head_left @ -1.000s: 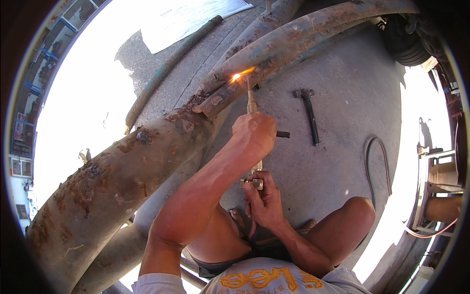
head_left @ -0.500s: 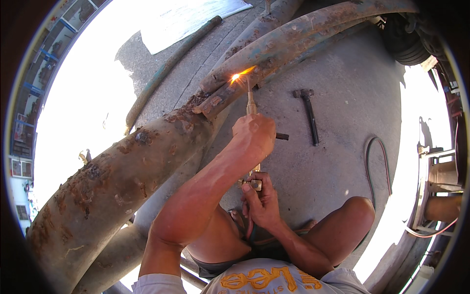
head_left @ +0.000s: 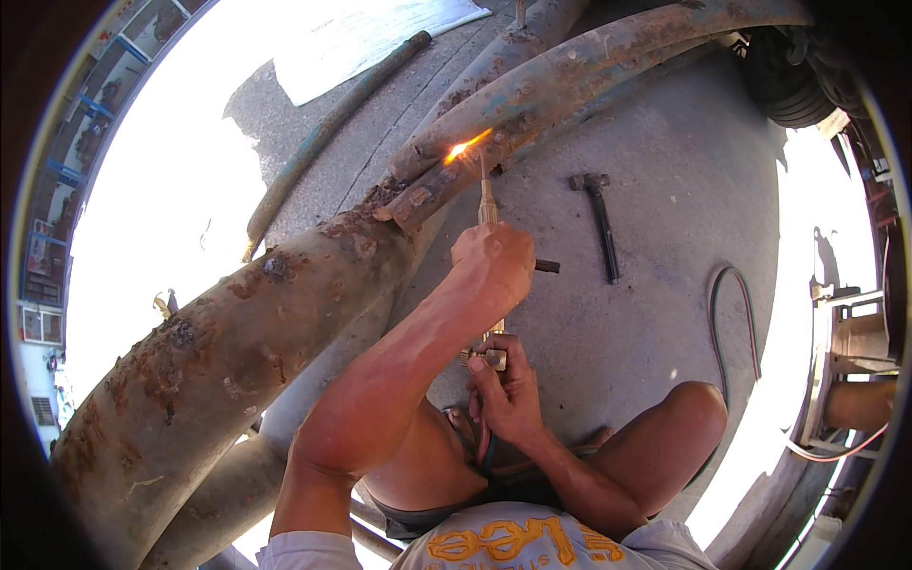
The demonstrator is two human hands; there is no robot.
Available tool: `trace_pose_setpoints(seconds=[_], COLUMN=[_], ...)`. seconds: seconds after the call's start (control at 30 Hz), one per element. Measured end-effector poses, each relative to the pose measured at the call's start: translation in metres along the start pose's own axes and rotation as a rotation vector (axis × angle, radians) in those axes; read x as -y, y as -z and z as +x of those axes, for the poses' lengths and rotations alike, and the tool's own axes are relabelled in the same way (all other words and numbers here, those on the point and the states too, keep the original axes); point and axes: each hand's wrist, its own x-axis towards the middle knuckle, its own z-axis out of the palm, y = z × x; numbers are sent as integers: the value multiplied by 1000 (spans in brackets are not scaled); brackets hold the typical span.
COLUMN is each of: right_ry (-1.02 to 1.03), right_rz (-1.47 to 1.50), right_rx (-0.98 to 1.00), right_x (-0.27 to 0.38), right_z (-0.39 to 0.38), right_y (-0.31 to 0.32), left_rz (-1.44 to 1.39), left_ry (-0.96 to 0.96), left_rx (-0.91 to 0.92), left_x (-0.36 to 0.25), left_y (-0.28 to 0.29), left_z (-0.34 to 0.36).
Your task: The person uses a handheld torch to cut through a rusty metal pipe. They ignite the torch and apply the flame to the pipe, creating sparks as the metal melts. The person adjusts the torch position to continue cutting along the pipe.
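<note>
Rusty pipe (head_left: 237, 351), the largest item I see, runs from the lower left up toward the centre, heavily corroded and flaking. Its upper end meets a thinner rusted pipe (head_left: 589, 71) that curves off to the upper right. Both lie over the concrete floor (head_left: 655, 313), which is part shaded, part in glaring sun. A cutting torch (head_left: 487, 204), brass-coloured, stands nearly upright at the centre, its tip at the joint, where an orange flame (head_left: 463, 148) burns against the metal. My left hand (head_left: 494, 266) is wrapped tight around the torch's upper shaft, fingers curled fully about it. My right hand (head_left: 508, 394) sits lower, pinching the torch's valve end between thumb and fingers, close above my knees. A hammer (head_left: 600, 220) lies on the floor just right of the torch, apart from both hands. Further right a thin hose (head_left: 731, 323) loops across the floor. A dark short rod (head_left: 547, 267) lies beside my left hand.
</note>
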Motion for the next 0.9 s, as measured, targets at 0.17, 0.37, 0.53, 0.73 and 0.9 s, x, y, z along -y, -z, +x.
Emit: trace_pose_setpoints(seconds=[0.17, 0.37, 0.53, 0.73, 0.9], right_ry=[27, 31, 32, 42, 31], right_rz=[-5, -19, -14, -34, -31], right_rx=[4, 4, 5, 15, 30], right_x=[-1, 0, 0, 1, 3], right_z=[1, 1, 1, 1, 2], right_y=[0, 0, 0, 1, 2], left_rz=[7, -9, 15, 20, -43], left_ry=[0, -10, 7, 13, -15], left_rx=[10, -8, 25, 28, -69], left_x=[0, 1, -1, 0, 4], left_y=[0, 1, 3, 1, -5], left_z=[0, -2, 0, 1, -1])
